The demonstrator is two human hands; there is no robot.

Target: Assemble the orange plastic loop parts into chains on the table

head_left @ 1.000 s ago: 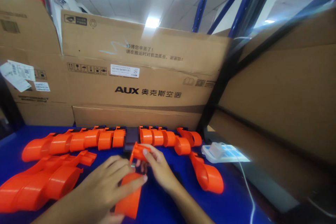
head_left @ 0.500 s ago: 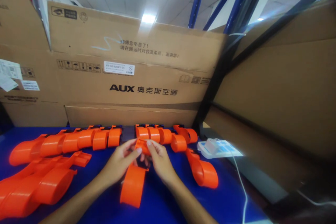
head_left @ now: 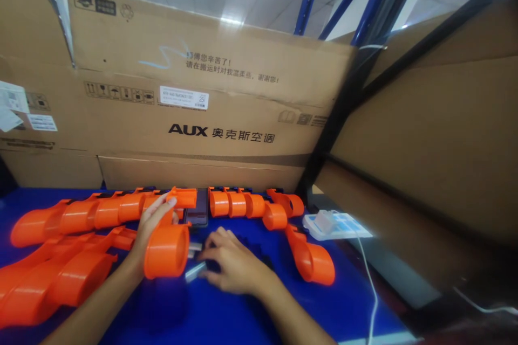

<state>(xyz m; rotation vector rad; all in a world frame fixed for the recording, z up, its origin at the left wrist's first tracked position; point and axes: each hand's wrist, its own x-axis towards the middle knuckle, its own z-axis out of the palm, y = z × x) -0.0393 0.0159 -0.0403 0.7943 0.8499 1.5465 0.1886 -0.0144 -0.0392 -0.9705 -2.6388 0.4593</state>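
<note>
My left hand is closed around the narrow upper part of an orange plastic piece, whose wide ring hangs below the fingers. My right hand is low over the blue table, with fingers curled and thumb lowered. Its fingertips meet the end of a silvery metal strip; a second silvery strip shows beside them. Dark small parts behind this hand are too unclear to name. Part of the grip is hidden by the fingers.
A row of orange ring pieces with black parts runs along the back left, more orange pieces at front left. Other orange pieces stand right. A dark box, a power strip and a cardboard wall are nearby.
Both hands were together on the orange piece. My left hand has carried it left; my right hand has let go and moved down to the silvery strips.
</note>
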